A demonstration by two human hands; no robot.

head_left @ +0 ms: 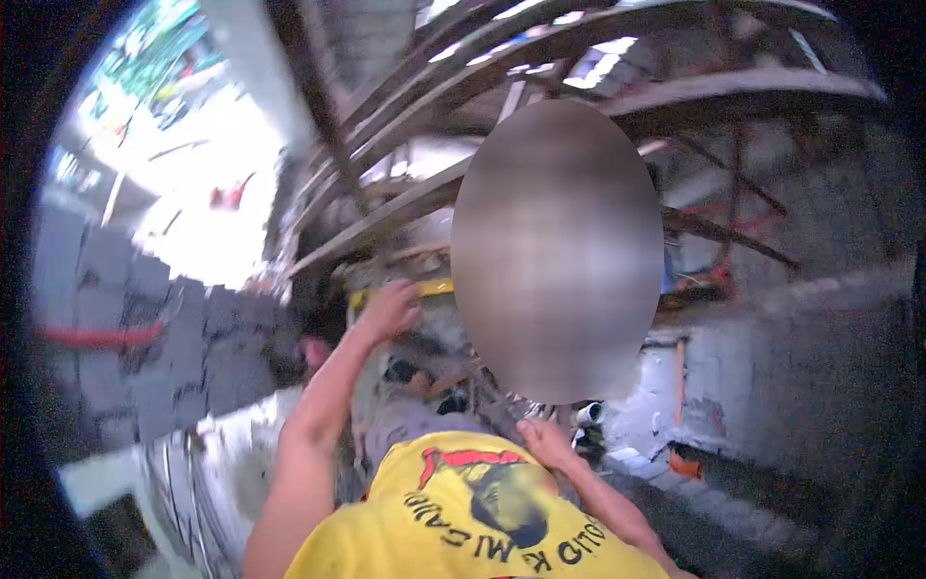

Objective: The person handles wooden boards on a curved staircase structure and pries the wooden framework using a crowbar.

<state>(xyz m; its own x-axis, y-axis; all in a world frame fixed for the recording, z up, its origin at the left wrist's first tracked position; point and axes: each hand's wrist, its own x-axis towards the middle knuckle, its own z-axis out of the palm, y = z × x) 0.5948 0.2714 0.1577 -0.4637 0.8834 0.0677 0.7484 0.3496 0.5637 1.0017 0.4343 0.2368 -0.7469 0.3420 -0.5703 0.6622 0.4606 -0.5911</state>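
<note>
My left hand [394, 309] reaches out ahead of me, its fingers curled at a yellow bar [436, 287] that shows on both sides of it. Lower down, close to the front of my yellow shirt [463, 511], my right hand [546, 444] is closed. What it holds, if anything, is hidden and blurred. Between the two hands lies a cluttered patch of dark and grey objects [449, 386], too smeared to name. A large blurred oval covers the view straight ahead and hides what is behind it.
Wooden beams [386, 227] slant across the space ahead and overhead. A grey block wall [145, 338] stands at left beside a bright opening, and another grey wall [810, 386] at right. A white pipe end [589, 414] and an orange piece [685, 463] lie low at right.
</note>
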